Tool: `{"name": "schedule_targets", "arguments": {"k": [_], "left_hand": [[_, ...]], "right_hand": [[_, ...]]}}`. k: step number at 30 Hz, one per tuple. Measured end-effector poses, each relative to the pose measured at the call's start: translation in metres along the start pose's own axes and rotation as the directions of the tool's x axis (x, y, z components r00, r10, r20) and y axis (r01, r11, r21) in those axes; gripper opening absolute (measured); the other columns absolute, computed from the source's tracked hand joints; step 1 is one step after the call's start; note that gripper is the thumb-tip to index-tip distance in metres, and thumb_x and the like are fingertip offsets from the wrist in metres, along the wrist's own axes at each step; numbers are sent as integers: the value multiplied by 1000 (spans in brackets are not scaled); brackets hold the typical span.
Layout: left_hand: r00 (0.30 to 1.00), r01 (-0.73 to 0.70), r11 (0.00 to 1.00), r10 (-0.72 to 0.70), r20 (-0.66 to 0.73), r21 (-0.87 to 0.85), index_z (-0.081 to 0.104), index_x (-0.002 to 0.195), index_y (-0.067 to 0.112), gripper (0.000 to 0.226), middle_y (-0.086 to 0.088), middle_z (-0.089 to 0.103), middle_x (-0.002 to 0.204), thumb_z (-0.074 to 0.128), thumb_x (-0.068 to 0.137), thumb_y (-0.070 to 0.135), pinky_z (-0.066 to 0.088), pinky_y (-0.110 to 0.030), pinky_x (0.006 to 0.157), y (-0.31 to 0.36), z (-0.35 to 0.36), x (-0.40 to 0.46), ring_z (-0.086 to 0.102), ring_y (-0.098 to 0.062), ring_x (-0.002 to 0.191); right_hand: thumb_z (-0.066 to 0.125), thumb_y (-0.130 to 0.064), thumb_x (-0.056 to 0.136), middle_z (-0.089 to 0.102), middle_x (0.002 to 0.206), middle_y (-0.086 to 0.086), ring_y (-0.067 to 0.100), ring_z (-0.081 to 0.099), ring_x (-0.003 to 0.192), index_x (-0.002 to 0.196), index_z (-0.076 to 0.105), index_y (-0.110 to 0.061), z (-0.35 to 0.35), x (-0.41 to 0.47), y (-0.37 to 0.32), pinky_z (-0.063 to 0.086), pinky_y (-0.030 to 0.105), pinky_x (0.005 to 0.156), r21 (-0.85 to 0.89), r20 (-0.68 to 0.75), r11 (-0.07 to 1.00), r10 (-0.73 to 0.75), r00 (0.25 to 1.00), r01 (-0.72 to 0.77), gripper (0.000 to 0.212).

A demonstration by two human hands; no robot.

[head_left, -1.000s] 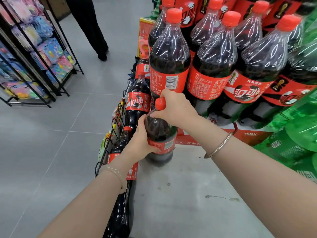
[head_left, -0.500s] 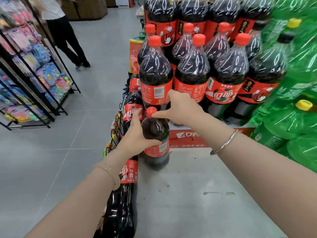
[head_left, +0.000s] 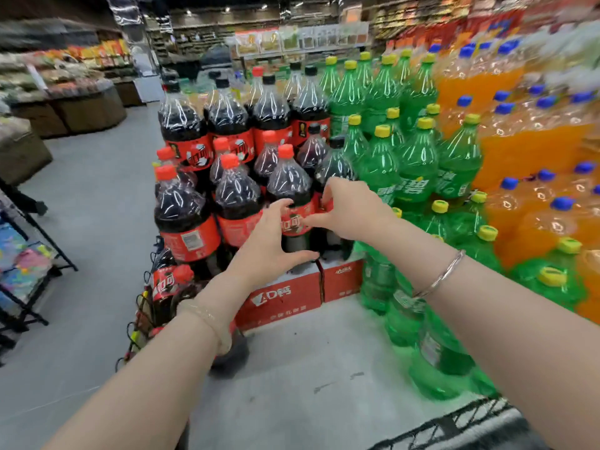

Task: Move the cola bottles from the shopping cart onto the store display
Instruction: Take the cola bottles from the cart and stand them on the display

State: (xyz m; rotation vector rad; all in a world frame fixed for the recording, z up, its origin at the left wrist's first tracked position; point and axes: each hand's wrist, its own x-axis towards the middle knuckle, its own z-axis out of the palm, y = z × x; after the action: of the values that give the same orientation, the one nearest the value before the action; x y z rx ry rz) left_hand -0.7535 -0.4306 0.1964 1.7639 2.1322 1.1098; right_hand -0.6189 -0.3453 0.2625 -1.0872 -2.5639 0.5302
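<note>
Left edge: black wire rack (head_left: 39, 254) with blurred coloured packets, well apart from the work. Shopping cart (head_left: 143, 306): black wire side beside the display's left corner, a second stretch of black wire at lower right; at least two cola bottles in it, one with red cap and label near the top (head_left: 170, 282), one mostly hidden under the left forearm, more possibly out of sight. Store display, red cartons as base (head_left: 279, 302): front tier of red-capped cola, about seven caps countable; the tier behind raised, roughly four to six, black-capped but for one red cap; count uncertain from blur. Cola bottle in hand (head_left: 290, 190): stands upright on the carton in the front row, touching its neighbours. Left hand (head_left: 269, 248): thumb and fingers spread in an open C at the lower body, cupping rather than clenching. Right hand (head_left: 349, 211): fingertips on the label band, fingers loosely bent, not wrapped round. Whether either still bears weight cannot be told. Handling, by judgement: full large bottle, heavy; thin plastic wall that gives slightly; smooth and glossy, prone to slip; best taken at the neck under the cap with the other hand at the waist or base. Right: green bottles (head_left: 418, 164), yellow caps, well over a dozen; orange bottles (head_left: 532, 151), blue caps, about a dozen, blurred.
</note>
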Motion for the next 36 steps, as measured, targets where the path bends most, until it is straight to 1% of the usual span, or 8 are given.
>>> {"name": "schedule_targets", "arguments": {"k": [4, 13, 17, 21, 23, 27, 31, 36], "left_hand": [[992, -97, 994, 101, 78, -51, 27, 139, 8, 92, -7, 40, 139, 82, 68, 25, 27, -17, 104, 67, 59, 23, 38, -12, 127], [914, -246, 950, 293, 282, -191, 33, 137, 7, 78, 0, 45, 125, 77, 74, 21, 23, -7, 89, 249, 238, 41, 42, -10, 117], [870, -260, 923, 351, 346, -282, 33, 137, 7, 81, -7, 47, 134, 79, 72, 21, 29, -24, 106, 324, 315, 40, 43, -18, 127], [817, -269, 889, 414, 400, -370, 37, 132, 10, 71, 4, 47, 116, 78, 74, 17, 31, -13, 87, 391, 374, 35, 48, -11, 112], [785, -283, 877, 445, 432, -389, 35, 133, 10, 73, -2, 49, 118, 78, 74, 18, 34, -15, 88, 412, 399, 37, 50, -16, 115], [698, -286, 880, 462, 547, -378, 28, 140, 19, 79, -4, 39, 143, 74, 77, 32, 37, -38, 108, 451, 450, 46, 37, -17, 132], [638, -282, 882, 467, 612, -378, 25, 142, 19, 79, -3, 37, 145, 72, 80, 33, 28, -28, 105, 472, 503, 64, 34, -16, 134], [575, -225, 907, 418, 703, -355, 20, 144, 22, 82, -3, 30, 150, 71, 81, 36, 29, -32, 108, 482, 566, 100, 29, -18, 138]], "right_hand": [[66, -50, 81, 55, 105, 12, 29, 54, 81, 113, 48, -8, -51, -38, 66, 42, 35, 64, -11, -56, 994, 111, 992, -112, 56], [71, -45, 78, 59, 107, 13, 31, 57, 106, 111, 52, -9, -160, -161, 251, 46, 37, 82, -44, -157, 935, 342, 926, -353, 52], [69, -41, 81, 59, 110, 12, 31, 55, 108, 116, 51, -9, -202, -221, 325, 43, 34, 78, -98, -151, 891, 428, 891, -444, 51], [69, -37, 82, 57, 108, 11, 29, 55, 101, 115, 49, -7, -236, -275, 386, 43, 34, 73, -95, -178, 829, 531, 828, -552, 49], [67, -36, 85, 57, 107, 12, 28, 56, 93, 114, 48, -7, -248, -296, 410, 44, 35, 70, -77, -186, 792, 585, 789, -605, 46], [63, -37, 88, 55, 95, 10, 23, 51, 78, 112, 48, -7, -264, -329, 463, 41, 31, 62, -42, -198, 707, 686, 700, -706, 41], [61, -41, 88, 52, 95, 7, 24, 51, 76, 111, 48, -8, -268, -336, 520, 43, 33, 64, -14, -213, 642, 747, 630, -766, 42], [62, -42, 87, 56, 100, 12, 27, 55, 79, 109, 49, -6, -269, -312, 589, 45, 35, 67, 20, -176, 574, 808, 563, -818, 44]]}}
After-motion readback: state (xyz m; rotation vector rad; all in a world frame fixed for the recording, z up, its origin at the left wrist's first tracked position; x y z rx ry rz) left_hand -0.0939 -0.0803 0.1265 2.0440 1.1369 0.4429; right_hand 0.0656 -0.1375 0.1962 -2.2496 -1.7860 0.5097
